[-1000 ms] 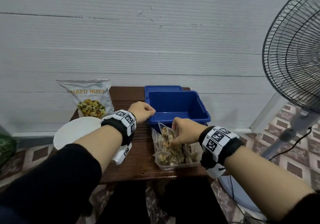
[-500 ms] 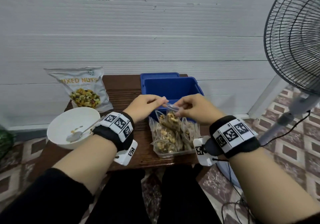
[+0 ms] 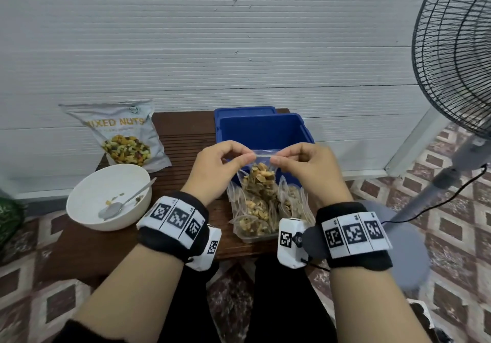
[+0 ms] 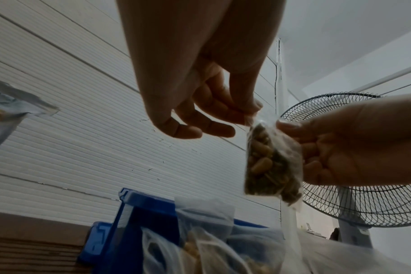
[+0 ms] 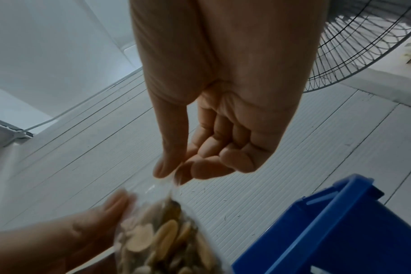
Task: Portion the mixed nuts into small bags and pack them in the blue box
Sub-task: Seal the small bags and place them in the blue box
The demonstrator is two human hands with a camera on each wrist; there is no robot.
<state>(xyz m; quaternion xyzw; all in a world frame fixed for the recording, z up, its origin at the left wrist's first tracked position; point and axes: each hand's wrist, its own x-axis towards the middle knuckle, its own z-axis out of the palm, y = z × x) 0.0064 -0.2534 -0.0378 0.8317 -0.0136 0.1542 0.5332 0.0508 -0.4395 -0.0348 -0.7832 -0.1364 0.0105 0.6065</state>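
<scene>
A small clear bag of nuts (image 3: 261, 180) hangs in the air in front of the blue box (image 3: 261, 133). My left hand (image 3: 225, 160) pinches its top left corner between thumb and forefinger; my right hand (image 3: 300, 160) pinches the top right corner. The same bag (image 4: 270, 163) shows in the left wrist view between the left hand (image 4: 246, 113) and the right hand (image 4: 293, 133). In the right wrist view the right hand (image 5: 171, 172) pinches the bag (image 5: 162, 237) above the blue box (image 5: 336, 222). Below, a clear tray (image 3: 252, 236) holds several more filled bags (image 3: 252, 210).
A mixed nuts pouch (image 3: 122, 135) leans against the wall at the back left. A white bowl (image 3: 87, 210) with a spoon (image 3: 122, 204) and a few nuts sits at the table's left. A standing fan (image 3: 457, 58) is on the right, beside the wooden table (image 3: 186, 140).
My right hand lifted a filled bag out of the tray. My left hand left the blue box's rim and took the bag's other top corner; both now hold it higher.
</scene>
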